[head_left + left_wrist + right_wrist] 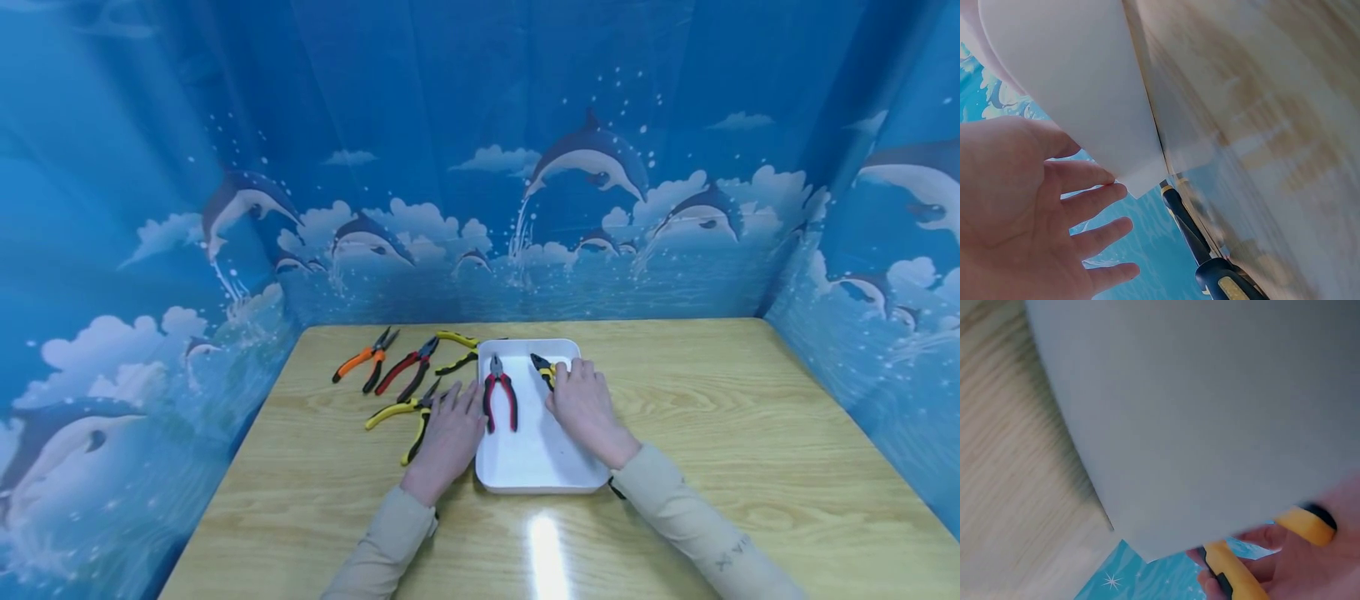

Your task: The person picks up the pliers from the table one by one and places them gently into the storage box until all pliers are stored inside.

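My right hand (588, 408) is over the right side of the white tray (536, 471) and grips yellow-and-black pliers (547, 371), their dark head pointing away from me. In the right wrist view, the yellow handles (1229, 569) lie against the palm and fingers, partly behind the tray wall. Red-and-black pliers (496, 367) lie inside the tray at its left, head toward the far end. My left hand (450, 429) rests at the tray's left side; in the left wrist view its spread, nearly straight fingers (1107, 240) have the index fingertip at the tray wall (1085, 81).
Left of the tray on the wooden table (712, 417) lie orange-handled pliers (352, 364), red-and-black pliers (396, 372) and yellow-handled pliers (456, 366) partly behind the tray. Yellow-and-black long-nose pliers (393, 411) lie partly under the left hand. A blue dolphin curtain (450, 125) surrounds the table.
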`<control>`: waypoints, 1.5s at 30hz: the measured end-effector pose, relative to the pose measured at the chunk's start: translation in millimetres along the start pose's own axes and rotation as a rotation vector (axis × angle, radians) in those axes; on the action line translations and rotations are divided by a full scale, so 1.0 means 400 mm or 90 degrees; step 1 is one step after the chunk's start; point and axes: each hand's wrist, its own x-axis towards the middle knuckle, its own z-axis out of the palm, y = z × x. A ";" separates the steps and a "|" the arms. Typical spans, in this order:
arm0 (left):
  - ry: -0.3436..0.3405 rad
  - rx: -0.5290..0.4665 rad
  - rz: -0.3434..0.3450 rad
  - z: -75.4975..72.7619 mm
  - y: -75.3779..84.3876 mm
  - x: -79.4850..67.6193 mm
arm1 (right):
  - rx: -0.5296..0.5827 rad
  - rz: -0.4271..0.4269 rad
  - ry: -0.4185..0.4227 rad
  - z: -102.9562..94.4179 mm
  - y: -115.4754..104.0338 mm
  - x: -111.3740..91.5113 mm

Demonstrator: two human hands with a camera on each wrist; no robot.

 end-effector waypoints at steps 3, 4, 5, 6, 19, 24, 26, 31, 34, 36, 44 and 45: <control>-0.003 0.000 -0.001 -0.001 0.001 0.001 | -0.001 -0.001 -0.030 -0.002 0.000 0.000; -0.002 -0.002 0.000 -0.001 0.000 0.000 | -0.002 -0.001 -0.040 -0.002 -0.001 0.000; -0.001 -0.004 0.000 -0.002 0.001 0.000 | -0.004 -0.002 -0.048 -0.003 -0.001 0.001; -0.001 -0.005 0.002 -0.002 0.001 -0.001 | -0.005 -0.003 -0.055 -0.003 -0.001 0.001; -0.008 0.008 0.002 -0.005 -0.002 0.002 | 0.018 0.049 -0.226 -0.026 -0.019 0.039; -0.012 -0.002 -0.002 -0.010 -0.002 0.001 | 0.048 0.077 -0.280 -0.027 -0.034 0.051; -0.015 -0.003 -0.001 -0.010 -0.001 0.000 | 0.053 0.083 -0.302 -0.026 -0.036 0.054; -0.017 0.003 -0.001 -0.008 0.002 -0.002 | 0.076 0.082 -0.355 -0.024 -0.028 0.063; -0.016 0.006 -0.002 -0.007 0.001 0.000 | 0.094 0.086 -0.393 -0.026 -0.023 0.077; -0.019 0.009 -0.005 -0.005 0.001 0.001 | 0.104 0.090 -0.415 -0.028 -0.022 0.091; -0.016 0.019 -0.011 0.000 0.002 0.006 | 0.122 0.093 -0.442 -0.024 -0.040 0.134; -0.015 0.020 -0.011 0.001 0.003 0.006 | 0.126 0.100 -0.445 -0.021 -0.043 0.138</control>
